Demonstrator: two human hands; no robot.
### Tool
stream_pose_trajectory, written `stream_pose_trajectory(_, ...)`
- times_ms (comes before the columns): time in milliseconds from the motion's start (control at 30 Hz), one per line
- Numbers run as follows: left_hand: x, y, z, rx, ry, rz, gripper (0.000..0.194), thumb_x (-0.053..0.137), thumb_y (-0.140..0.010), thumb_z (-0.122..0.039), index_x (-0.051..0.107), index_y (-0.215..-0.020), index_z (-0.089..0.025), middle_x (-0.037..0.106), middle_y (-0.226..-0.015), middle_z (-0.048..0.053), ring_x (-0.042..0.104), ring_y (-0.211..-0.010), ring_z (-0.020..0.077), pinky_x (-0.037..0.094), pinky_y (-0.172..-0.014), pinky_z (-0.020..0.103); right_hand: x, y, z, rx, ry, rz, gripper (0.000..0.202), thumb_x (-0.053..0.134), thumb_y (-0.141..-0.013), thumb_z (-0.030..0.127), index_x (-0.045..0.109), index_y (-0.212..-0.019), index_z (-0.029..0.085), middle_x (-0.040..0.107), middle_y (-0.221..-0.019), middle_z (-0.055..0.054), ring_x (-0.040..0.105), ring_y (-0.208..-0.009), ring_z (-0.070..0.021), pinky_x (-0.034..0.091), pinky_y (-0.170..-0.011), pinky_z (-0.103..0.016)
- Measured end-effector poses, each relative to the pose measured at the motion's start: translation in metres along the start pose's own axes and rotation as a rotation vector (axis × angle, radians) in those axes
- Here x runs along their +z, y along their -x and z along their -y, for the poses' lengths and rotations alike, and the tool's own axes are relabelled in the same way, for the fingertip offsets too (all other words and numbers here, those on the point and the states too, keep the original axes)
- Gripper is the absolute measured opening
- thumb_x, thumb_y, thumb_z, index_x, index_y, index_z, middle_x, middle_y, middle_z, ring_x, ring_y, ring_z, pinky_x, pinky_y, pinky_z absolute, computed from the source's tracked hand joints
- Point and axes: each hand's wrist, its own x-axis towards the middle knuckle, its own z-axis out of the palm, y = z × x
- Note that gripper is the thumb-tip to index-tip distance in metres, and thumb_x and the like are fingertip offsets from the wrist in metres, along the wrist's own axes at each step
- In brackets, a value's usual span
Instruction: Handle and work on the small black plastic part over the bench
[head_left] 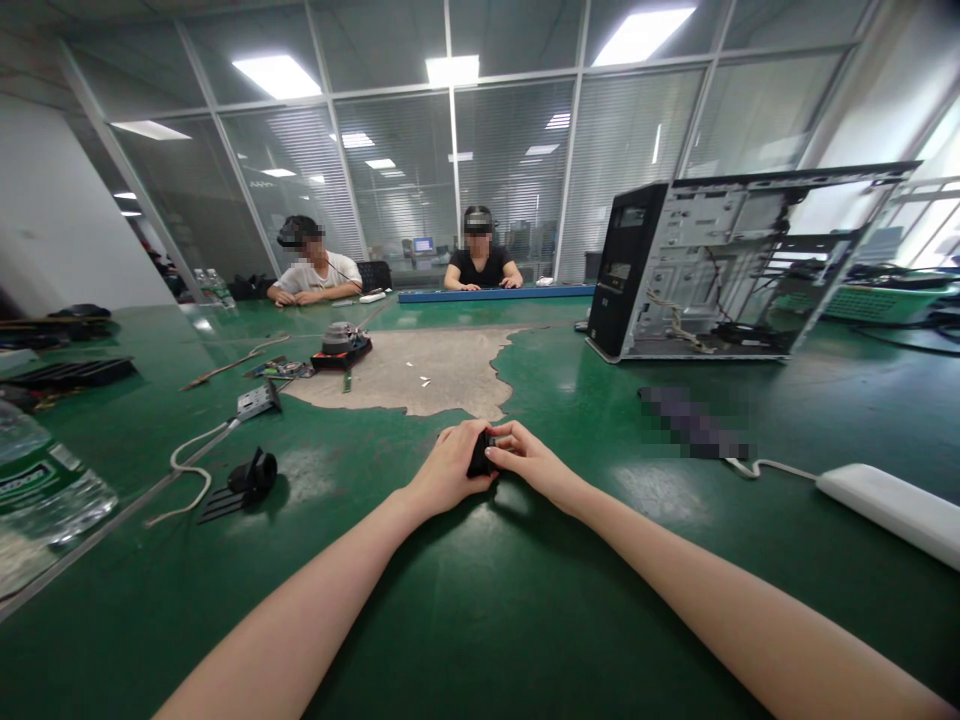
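Both my hands meet over the green table, holding a small black object whose kind I cannot make out. My left hand wraps around it from the left, thumb along the near side. From the right, the thumb and fingers of my right hand pinch its other side. Much of the object is hidden by my fingers. Left of my hands lies a black slotted plastic part. Farther back is a small metal piece next to a pale cable.
An opened computer case stands at the right, with a white power strip nearer me. A water bottle is at the left edge. A CPU cooler-like part sits farther back. Two people sit across the table.
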Motion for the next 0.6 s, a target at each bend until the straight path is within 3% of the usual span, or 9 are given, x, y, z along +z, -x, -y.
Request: stream_pose_trajectory(600, -0.0023, 0.0015, -0.0006, -0.021, -0.008, 0.003, 0.053, 0.061, -0.065, -0.024, 0.034, -0.111, -0.021, 0.047, -0.108, 0.006, 0.044, -0.102, 0.0221, 0.032, -0.089, 0.038, 0.0011, -0.0011, 0.0069, 0.027, -0.008, -0.015, 0.026, 0.060, -0.068, 0.030, 0.051, -0.090, 0.018, 0.056, -0.090, -0.003, 0.054, -0.085, -0.0165, 0.042, -0.076, -0.033)
